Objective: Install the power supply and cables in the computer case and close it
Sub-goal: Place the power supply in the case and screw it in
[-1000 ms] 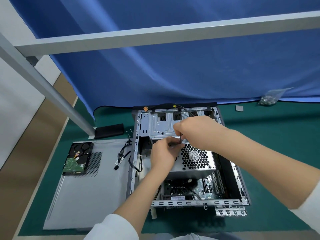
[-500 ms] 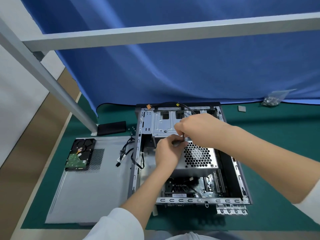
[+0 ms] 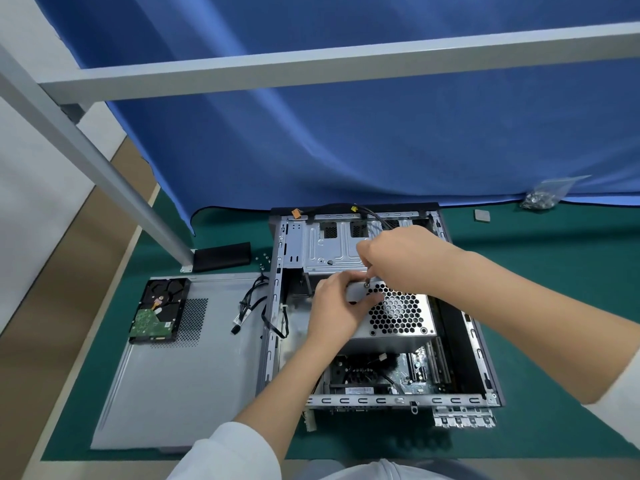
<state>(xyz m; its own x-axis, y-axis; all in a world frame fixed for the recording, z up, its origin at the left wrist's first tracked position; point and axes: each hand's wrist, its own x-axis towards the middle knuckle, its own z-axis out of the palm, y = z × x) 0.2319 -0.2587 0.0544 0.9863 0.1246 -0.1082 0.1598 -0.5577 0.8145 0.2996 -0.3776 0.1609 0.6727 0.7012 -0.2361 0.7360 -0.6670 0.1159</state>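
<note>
Inside the open computer case (image 3: 381, 306) on the green mat (image 3: 554, 306), the left hand (image 3: 337, 311) grips the power supply (image 3: 398, 313) at its far-left corner while the right hand (image 3: 401, 261) pinches a screw (image 3: 366, 285) there, with the side panel (image 3: 180, 368) lying left of the case.

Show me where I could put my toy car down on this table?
Bare green mat right of the computer case, below the screw bag. Also the side panel's near half, below the hard drive. Inside the case it's crowded.
</note>
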